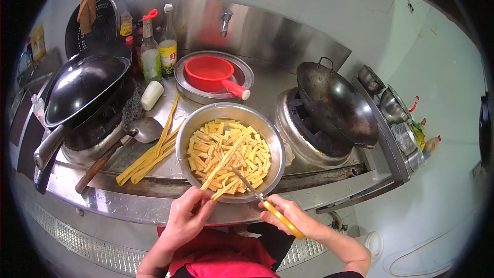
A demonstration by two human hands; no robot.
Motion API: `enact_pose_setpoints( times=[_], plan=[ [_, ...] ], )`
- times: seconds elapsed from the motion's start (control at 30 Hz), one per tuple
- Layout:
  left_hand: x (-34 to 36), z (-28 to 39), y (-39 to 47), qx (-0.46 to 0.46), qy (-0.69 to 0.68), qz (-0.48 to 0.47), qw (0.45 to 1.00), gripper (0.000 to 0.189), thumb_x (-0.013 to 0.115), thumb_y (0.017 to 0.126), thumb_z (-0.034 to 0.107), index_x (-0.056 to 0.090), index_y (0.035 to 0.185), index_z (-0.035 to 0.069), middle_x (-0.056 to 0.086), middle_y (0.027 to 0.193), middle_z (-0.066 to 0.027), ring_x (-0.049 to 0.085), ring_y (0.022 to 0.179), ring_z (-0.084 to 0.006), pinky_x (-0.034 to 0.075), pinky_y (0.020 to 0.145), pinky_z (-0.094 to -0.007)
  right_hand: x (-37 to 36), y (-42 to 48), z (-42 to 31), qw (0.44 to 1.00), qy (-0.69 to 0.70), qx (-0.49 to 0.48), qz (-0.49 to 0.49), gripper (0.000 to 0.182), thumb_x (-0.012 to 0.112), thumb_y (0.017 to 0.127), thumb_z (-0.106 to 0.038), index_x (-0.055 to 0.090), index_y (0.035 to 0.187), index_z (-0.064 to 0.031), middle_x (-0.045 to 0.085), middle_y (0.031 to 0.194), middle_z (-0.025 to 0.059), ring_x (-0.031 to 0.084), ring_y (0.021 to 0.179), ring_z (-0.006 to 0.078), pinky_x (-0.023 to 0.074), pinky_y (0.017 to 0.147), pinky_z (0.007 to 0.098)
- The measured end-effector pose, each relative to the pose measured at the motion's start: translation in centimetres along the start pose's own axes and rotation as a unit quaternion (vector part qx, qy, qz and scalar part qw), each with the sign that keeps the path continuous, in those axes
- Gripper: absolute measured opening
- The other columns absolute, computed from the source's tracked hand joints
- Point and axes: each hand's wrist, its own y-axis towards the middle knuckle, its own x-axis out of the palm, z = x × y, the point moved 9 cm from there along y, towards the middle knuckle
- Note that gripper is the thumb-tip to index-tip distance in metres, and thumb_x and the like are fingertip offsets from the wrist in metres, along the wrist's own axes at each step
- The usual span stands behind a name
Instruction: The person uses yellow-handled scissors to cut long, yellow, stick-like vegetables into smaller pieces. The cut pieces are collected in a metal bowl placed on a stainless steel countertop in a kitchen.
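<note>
Long yellow tofu skin sticks [224,164] are pinched in my left hand [189,208], their far ends reaching over a steel bowl [278,144]. My right hand [291,214] grips scissors with yellow handles [282,218]. The scissor blades [246,179] point up and left over the bowl, beside the held sticks. Short cut tofu skin pieces [249,150] fill much of the bowl. More long tofu skin sticks [154,158] lie on the steel counter left of the bowl.
Left stands a lidded wok [90,81], with a wooden-handled spatula [100,166] and a wire scourer [133,110] nearby. Behind the bowl, a red plastic ladle [210,71] rests on a steel basin [247,75]. Bottles [150,54] line the back left. Another wok [335,104] tilts on the right burner.
</note>
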Motion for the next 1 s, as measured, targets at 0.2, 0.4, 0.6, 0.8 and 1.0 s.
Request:
enact_pose_setpoints(
  times=[0.2,0.4,0.6,0.8,1.0],
  plan=[
    [0.5,-1.5,-1.8,-0.235,-0.253,-0.086,0.935,0.015,0.062,0.096,0.02,0.062,0.096,0.005,0.053,0.067,0.0045,0.045,0.056,-0.0032,0.032,0.045,-0.0196,-0.3,-1.3,1.4,0.996,0.077,0.017,-0.032,0.051,0.058,0.097,-0.043,0.047,0.124,-0.0014,0.056,0.089,0.0058,0.054,0.076,0.0097,0.0465,0.068,0.0265],
    [1.2,-2.2,-2.6,-0.218,-0.244,-0.113,0.938,0.013,0.064,0.095,0.017,0.062,0.096,0.004,0.054,0.07,0.0047,0.046,0.058,-0.0027,0.034,0.048,-0.0194,0.0,-1.6,0.9,0.993,0.109,-0.007,-0.051,0.044,0.058,0.1,-0.031,0.042,0.125,0.0008,0.055,0.091,0.0081,0.054,0.081,0.013,0.0477,0.076,0.0297],
    [2.1,-0.8,-3.0,-0.148,-0.136,-0.163,0.966,0.012,0.066,0.093,0.012,0.062,0.092,0.001,0.053,0.073,0.0056,0.045,0.066,-0.003,0.037,0.055,-0.0213,0.2,-0.7,-0.4,0.996,0.071,-0.006,-0.045,0.048,0.06,0.098,-0.034,0.041,0.125,0.0015,0.059,0.101,0.0142,0.059,0.087,0.02,0.0494,0.079,0.0338],
    [1.8,-0.1,-2.5,-0.097,-0.026,-0.172,0.98,0.012,0.066,0.092,0.011,0.061,0.09,-0.001,0.055,0.075,0.0021,0.044,0.067,-0.0052,0.038,0.056,-0.0244,-0.2,-0.3,-0.9,0.999,0.001,-0.042,-0.016,0.052,0.063,0.096,-0.037,0.042,0.125,0.0004,0.064,0.11,0.0215,0.066,0.097,0.0289,0.0514,0.083,0.0398],
    [0.8,0.5,-2.0,-0.012,-0.003,-0.086,0.996,0.021,0.067,0.089,0.008,0.056,0.104,0.0,0.056,0.067,-0.0073,0.05,0.054,-0.0138,0.04,0.053,-0.0288,-0.5,0.0,-0.4,0.998,-0.038,-0.048,0.027,0.037,0.065,0.096,-0.023,0.051,0.121,0.0004,0.061,0.101,0.0057,0.059,0.091,0.009,0.0506,0.079,0.0274]
  ],
)
